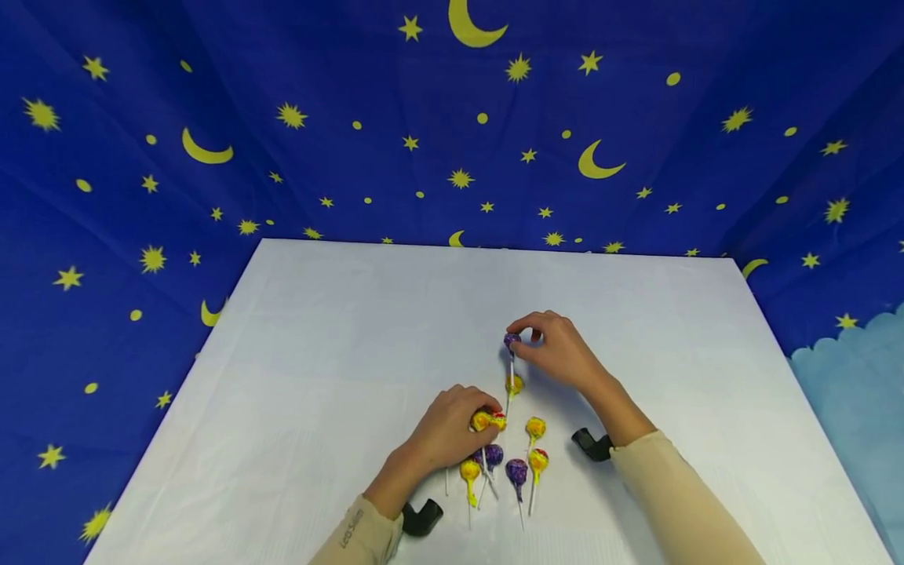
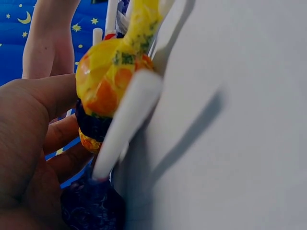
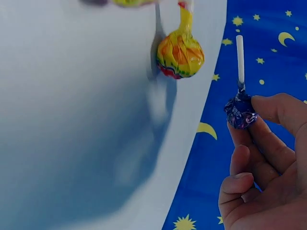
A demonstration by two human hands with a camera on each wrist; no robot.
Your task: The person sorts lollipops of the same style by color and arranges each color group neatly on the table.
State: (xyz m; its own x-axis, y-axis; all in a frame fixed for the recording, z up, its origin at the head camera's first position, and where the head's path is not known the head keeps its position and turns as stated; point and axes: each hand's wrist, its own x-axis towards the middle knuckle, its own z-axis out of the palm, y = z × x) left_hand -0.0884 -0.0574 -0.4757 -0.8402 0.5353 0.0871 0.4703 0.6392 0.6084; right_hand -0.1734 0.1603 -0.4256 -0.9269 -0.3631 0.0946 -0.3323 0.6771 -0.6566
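Note:
My right hand (image 1: pixel 561 349) pinches a purple lollipop (image 1: pixel 512 340) by its head, stick pointing toward me; in the right wrist view thumb and fingertips hold that purple head (image 3: pixel 241 112). Just below its stick lies a yellow lollipop (image 1: pixel 515 384). My left hand (image 1: pixel 448 424) curls round yellow lollipops (image 1: pixel 482 421) low over the table. In the left wrist view a yellow-orange head (image 2: pixel 103 79) sits against the fingers, with a dark purple one (image 2: pixel 91 203) below. Beside that hand lie purple (image 1: pixel 493 454) and yellow (image 1: pixel 469 471) lollipops.
Right of the left hand are a purple lollipop (image 1: pixel 517 472) and two yellow ones (image 1: pixel 536 428), (image 1: pixel 538 461). Black curved pieces are at the left wrist (image 1: pixel 422 518) and right wrist (image 1: pixel 592 445). The white table (image 1: pixel 339 314) ends at a blue star-patterned cloth (image 1: pixel 367 94).

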